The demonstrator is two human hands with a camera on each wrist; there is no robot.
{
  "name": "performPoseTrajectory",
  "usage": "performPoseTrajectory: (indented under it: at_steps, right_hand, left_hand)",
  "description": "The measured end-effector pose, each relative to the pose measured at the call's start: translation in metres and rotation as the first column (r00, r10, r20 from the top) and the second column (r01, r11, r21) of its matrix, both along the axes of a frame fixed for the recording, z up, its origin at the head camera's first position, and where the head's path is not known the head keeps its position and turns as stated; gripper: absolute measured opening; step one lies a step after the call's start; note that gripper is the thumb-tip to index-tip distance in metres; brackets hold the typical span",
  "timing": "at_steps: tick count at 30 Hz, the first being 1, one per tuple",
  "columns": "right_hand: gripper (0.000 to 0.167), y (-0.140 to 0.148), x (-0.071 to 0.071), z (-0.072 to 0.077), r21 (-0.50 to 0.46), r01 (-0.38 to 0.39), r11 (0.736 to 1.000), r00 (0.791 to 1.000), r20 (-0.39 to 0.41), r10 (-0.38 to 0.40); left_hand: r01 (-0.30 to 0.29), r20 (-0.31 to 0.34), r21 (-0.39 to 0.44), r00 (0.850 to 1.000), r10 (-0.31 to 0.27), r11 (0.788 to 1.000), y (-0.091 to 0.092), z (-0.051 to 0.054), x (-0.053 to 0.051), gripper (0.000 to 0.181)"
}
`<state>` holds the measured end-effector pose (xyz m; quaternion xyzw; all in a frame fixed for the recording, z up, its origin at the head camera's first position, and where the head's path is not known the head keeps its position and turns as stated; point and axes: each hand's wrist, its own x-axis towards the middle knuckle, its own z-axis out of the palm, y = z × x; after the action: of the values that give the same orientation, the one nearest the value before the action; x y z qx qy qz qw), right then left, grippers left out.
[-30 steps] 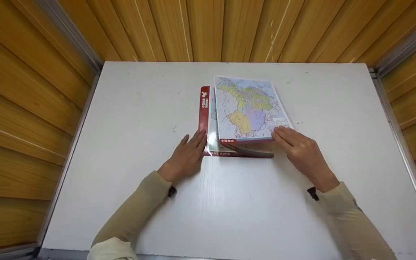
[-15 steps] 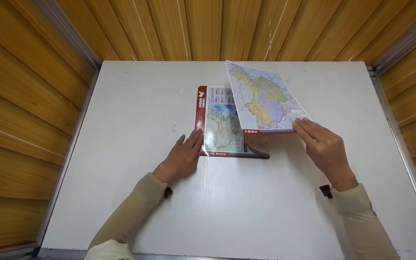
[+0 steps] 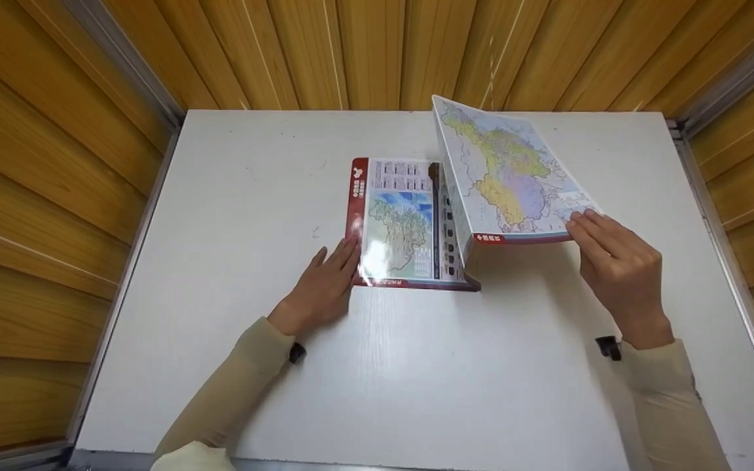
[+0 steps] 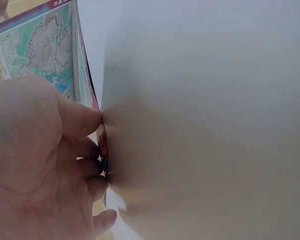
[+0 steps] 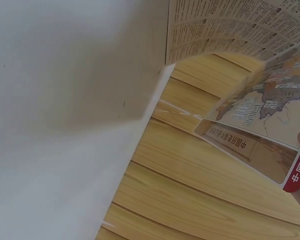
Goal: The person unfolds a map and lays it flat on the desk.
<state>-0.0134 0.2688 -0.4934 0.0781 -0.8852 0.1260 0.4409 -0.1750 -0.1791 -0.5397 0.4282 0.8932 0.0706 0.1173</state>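
A glossy folding map (image 3: 508, 167) stands partly unfolded in the head view, its red-edged left panel flat on the white table. The right part, printed with a coloured map, is raised and tilted above the tabletop. My right hand (image 3: 622, 268) pinches its lower right corner between thumb and fingers. On the red left edge rests my left hand (image 3: 318, 284) with fingers extended; in the left wrist view its thumb and fingertips touch that edge. From the right wrist, the raised panel's underside (image 5: 260, 95) shows print and a brown map; only a sliver of that hand appears.
The white table (image 3: 272, 183) lies under both hands. Wood-look slatted walls (image 3: 377, 52) enclose its back and sides, with metal rails along the side edges. Each wrist bears a small black device under a beige sleeve.
My right hand has moved right and lifted the map's upper part up and rightward, exposing more of the left panel. The left hand and that panel have slid slightly left.
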Motion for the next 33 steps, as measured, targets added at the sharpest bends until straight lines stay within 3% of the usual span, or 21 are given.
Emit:
performPoseTrajectory:
  at_steps: [13,18,26,33]
  right_hand:
    - [0.035,0.010,0.011,0.009,-0.046,0.052,0.998,0.997,-0.056,-0.055]
    - [0.038,0.014,0.015,0.015,-0.094,0.058,0.994,0.989,-0.130,-0.070]
    - [0.038,0.008,0.016,0.024,-0.106,0.100,0.989,0.989,-0.096,-0.110]
    - [0.034,0.008,0.012,0.020,-0.113,0.103,0.988,0.992,-0.063,-0.111]
  left_hand:
    - [-0.048,-0.055,-0.003,0.997,0.047,0.999,-0.018,0.001,0.005,0.062]
    - [-0.088,-0.019,-0.033,0.996,0.087,0.996,-0.024,0.002,0.007,0.064]
    - [-0.164,0.027,-0.034,0.986,0.165,0.986,-0.057,0.011,0.012,0.065]
    - [-0.247,0.072,-0.019,0.966,0.248,0.969,-0.088,0.018,0.015,0.068]
